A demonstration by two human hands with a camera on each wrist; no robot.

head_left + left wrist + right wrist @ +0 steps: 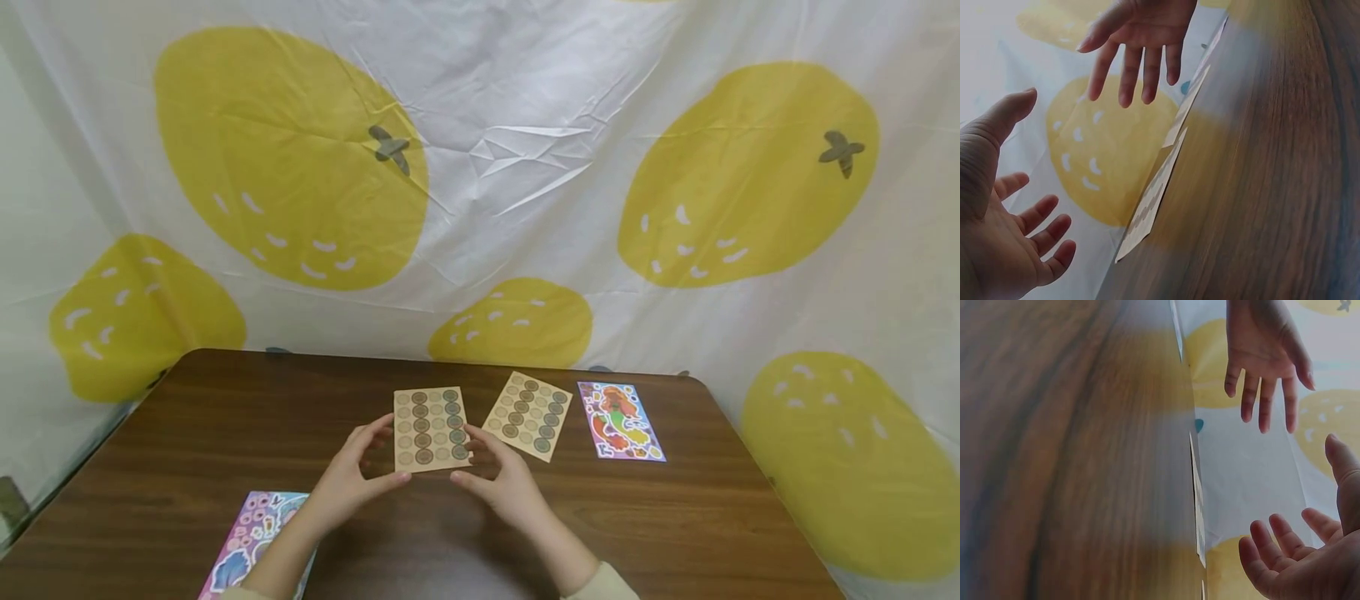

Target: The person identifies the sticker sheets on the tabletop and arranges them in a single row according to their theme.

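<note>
A tan sheet of round stickers (430,429) in alternating pale and dark columns lies on the table between the two hands. My left hand (352,477) hovers by its left side, and my right hand (504,482) by its right. In the left wrist view the left hand (1016,231) has its fingers relaxed and spread, with a gap between it and the tan sheet (1154,203). Facing it, the right hand (1147,37) has fingers extended. Neither palm holds anything. In the right wrist view the right hand (1300,556) is likewise loose.
A second tan sticker sheet (528,417) lies tilted to the right, and a colourful sticker sheet (621,421) lies beyond it. Partly under the left forearm in view is a purple-blue sticker sheet (243,542). Behind the brown table (675,533) hangs a lemon-print cloth (525,217).
</note>
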